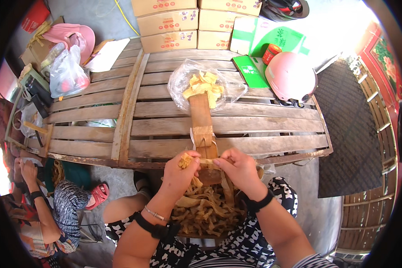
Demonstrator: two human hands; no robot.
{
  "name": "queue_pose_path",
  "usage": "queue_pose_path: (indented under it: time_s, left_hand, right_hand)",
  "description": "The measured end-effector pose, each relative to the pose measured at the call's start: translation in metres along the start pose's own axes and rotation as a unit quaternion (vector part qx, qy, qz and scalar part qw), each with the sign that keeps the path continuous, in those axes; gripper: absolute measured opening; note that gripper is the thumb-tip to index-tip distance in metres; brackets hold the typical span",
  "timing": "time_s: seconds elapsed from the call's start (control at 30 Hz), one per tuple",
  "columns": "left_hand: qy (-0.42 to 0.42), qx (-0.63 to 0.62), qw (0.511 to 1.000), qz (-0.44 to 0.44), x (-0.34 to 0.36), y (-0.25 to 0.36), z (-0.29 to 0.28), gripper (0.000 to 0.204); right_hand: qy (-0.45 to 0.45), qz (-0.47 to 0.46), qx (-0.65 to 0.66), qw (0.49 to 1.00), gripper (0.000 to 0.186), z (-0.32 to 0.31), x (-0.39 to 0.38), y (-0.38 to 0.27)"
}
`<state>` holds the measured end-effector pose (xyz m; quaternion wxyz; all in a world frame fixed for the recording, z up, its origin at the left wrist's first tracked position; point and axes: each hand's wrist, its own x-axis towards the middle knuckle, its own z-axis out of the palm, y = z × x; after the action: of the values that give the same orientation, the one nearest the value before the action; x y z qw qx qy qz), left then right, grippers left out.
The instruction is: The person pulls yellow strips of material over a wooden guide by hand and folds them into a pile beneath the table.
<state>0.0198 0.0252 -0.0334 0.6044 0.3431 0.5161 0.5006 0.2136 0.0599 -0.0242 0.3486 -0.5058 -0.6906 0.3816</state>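
Since the wooden board (200, 111) juts past the slatted table (263, 125), seemingly as a rest, the left hand (177, 173) and right hand (242, 170) pinch a yellowish strip (208, 163) over it, above a brown heap (210, 210), probably to keep it flat.

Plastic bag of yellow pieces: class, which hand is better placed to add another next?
Probably the left hand: it holds a crumpled yellow piece, while the right hand seems to pinch a strip at the near end of the wooden board.
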Motion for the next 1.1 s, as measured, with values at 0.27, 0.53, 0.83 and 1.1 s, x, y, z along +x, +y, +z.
queue_pose_path:
  time_s: [0.27,0.53,0.83,1.1]
  left_hand:
    - [0.091,0.077,0.993,-0.02,0.001,-0.002,-0.006,0.016]
    - [-0.001,-0.01,1.0,-0.022,-0.04,-0.007,0.012,0.017]
    - [-0.331,0.061,0.937,-0.095,-0.049,0.04,0.01,0.022]
    - [-0.158,0.451,0.794,0.376,-0.03,0.026,-0.005,0.038]
  right_hand:
    - [0.072,-0.039,-0.079,0.993,0.025,0.003,-0.004,0.006]
    - [-0.092,-0.221,-0.001,0.971,0.018,0.006,-0.023,-0.033]
    - [-0.191,0.011,0.14,0.972,0.028,-0.012,-0.021,-0.047]
    - [-0.358,0.308,0.304,0.827,0.025,-0.004,-0.02,-0.021]
